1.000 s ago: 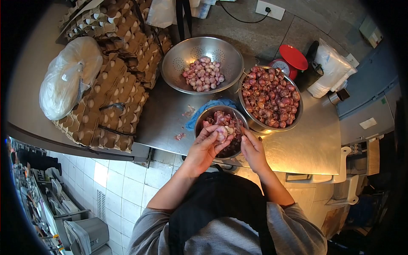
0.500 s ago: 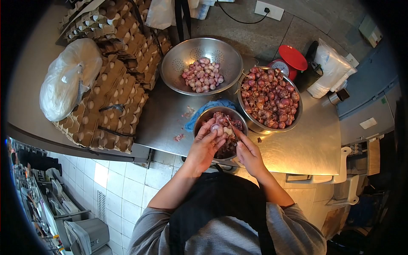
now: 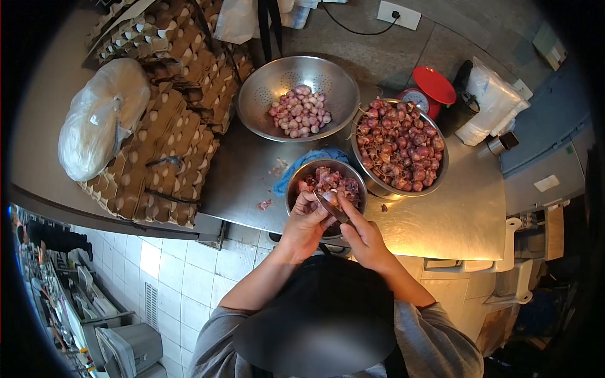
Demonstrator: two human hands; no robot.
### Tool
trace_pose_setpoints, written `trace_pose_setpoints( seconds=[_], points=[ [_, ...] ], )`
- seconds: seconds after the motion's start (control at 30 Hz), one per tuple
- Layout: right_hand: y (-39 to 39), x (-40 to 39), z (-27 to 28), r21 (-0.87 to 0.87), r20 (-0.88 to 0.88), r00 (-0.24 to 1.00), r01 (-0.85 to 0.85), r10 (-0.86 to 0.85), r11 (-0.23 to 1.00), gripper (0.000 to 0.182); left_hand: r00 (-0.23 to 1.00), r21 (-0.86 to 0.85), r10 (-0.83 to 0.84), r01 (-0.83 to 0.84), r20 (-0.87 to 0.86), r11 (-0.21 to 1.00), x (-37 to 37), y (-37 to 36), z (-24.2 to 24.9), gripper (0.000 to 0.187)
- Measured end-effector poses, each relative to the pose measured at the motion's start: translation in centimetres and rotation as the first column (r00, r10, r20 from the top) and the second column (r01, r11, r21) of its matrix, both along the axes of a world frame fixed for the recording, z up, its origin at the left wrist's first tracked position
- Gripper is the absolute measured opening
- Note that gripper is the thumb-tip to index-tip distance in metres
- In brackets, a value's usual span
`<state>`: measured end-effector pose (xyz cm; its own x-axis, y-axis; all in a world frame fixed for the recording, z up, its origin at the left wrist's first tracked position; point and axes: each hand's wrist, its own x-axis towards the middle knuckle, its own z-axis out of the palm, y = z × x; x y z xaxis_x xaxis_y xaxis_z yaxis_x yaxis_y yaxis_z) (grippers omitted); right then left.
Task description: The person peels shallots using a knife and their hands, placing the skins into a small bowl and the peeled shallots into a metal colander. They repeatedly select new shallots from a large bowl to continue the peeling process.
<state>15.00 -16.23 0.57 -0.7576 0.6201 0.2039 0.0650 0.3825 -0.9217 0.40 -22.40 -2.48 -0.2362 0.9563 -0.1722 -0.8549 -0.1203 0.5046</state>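
Shallot (image 3: 333, 196) pinched in my left hand (image 3: 305, 222), knife (image 3: 333, 210) gripped in my right hand (image 3: 366, 238). Both over bowl (image 3: 290, 183), likely so skins (image 3: 346, 184) land inside.

Grey wall (image 3: 368, 47) along the far side, white socket plate (image 3: 399, 15) on it, steel bench (image 3: 239, 183) with warm glare (image 3: 422, 220) at right, white-tiled floor (image 3: 201, 264) near left, slotted grate (image 3: 151, 304), blue-grey cabinet (image 3: 548, 157) far right

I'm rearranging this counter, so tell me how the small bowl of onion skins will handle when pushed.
The small bowl is probably light for its size: loose, papery skins show inside. Its shiny metal wall looks stiff, so it should slide rather than flex on the smooth table. Without a lid, skins may spill if it tips.
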Motion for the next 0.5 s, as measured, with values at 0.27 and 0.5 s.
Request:
trace_pose_setpoints(
  seconds=[0.27,0.5],
  points=[
    [0.1,0.0,0.8,0.248,0.144,0.987,0.040,-0.078,0.968,0.046,0.996,0.083,0.072,-0.067,-0.057,0.994,0.3,0.0,1.2,0.029],
    [0.9,-0.6,-0.8,0.285,-0.028,0.990,0.141,-0.139,0.948,0.038,0.994,-0.004,0.080,-0.080,-0.069,0.997,0.2,0.0,1.0,0.022]
  ],
)
